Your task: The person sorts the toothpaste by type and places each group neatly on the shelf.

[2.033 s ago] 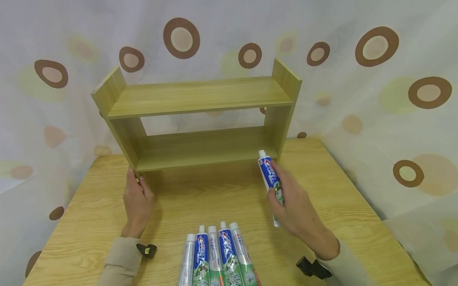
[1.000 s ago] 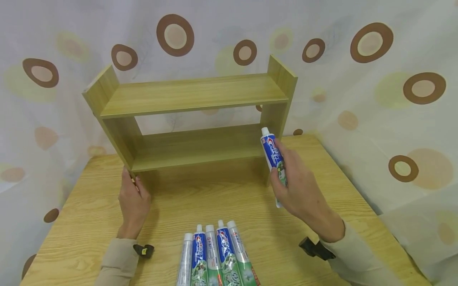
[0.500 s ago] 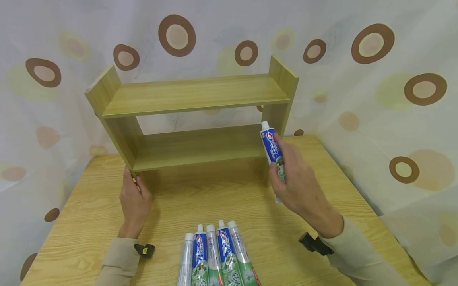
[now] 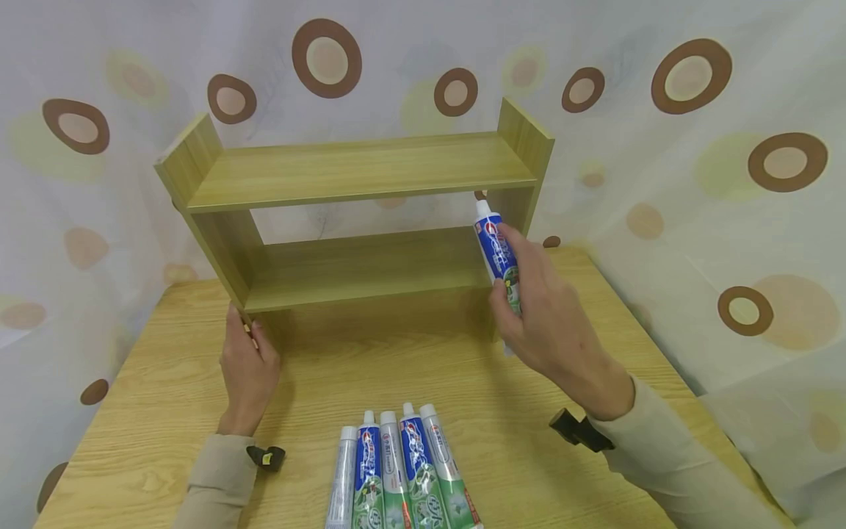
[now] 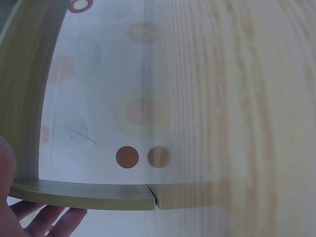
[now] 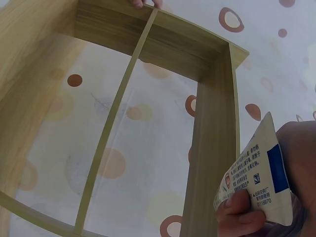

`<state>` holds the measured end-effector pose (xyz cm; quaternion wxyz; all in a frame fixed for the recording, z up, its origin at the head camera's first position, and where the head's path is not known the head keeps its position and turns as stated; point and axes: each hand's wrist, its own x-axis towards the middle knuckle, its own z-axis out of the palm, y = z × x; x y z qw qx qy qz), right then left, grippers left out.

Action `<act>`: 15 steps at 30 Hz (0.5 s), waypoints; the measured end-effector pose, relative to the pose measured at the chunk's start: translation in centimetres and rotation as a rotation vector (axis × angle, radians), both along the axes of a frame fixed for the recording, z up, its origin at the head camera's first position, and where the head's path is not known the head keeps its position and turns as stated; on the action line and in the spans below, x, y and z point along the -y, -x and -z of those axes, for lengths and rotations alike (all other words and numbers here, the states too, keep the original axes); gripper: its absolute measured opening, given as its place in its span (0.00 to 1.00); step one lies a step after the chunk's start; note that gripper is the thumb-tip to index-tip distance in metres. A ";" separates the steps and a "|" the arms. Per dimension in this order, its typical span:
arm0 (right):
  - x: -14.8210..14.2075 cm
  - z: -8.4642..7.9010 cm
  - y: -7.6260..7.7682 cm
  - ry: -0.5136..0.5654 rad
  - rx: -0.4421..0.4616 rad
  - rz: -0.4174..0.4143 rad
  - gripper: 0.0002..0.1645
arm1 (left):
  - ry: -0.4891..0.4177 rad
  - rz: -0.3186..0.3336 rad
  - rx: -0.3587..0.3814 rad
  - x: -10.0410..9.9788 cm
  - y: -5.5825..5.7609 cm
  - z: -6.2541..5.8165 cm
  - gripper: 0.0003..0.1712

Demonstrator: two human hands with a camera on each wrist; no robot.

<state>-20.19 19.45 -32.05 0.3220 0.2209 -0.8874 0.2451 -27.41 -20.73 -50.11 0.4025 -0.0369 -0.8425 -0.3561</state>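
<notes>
My right hand grips a blue, white and green toothpaste tube, cap upward, in front of the right end of a two-tier wooden shelf. In the right wrist view the tube's crimped end with printed text faces the camera, fingers curled round its side. My left hand holds the shelf's left side panel near its lower front edge; in the left wrist view its fingers reach round behind that panel. Several more toothpaste tubes, blue-green and silver-green, lie side by side at the table's near edge.
The shelf stands toward the back of a wood-grain table. Behind it and to the right hangs a white curtain with brown ring patterns. Black wrist cameras are strapped at both sleeves.
My right hand has raised the toothpaste tube from near the lower shelf board's front edge to just below the top board. My left hand keeps its hold on the side panel.
</notes>
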 end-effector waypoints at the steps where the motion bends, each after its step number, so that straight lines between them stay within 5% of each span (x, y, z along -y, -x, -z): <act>1: 0.0 -0.1 0.0 0.000 0.003 -0.001 0.38 | -0.002 -0.002 0.002 0.0 0.0 0.0 0.27; 15: 0.7 -2.6 0.0 -0.095 0.092 -0.003 0.38 | -0.048 0.008 0.037 0.0 -0.3 0.1 0.28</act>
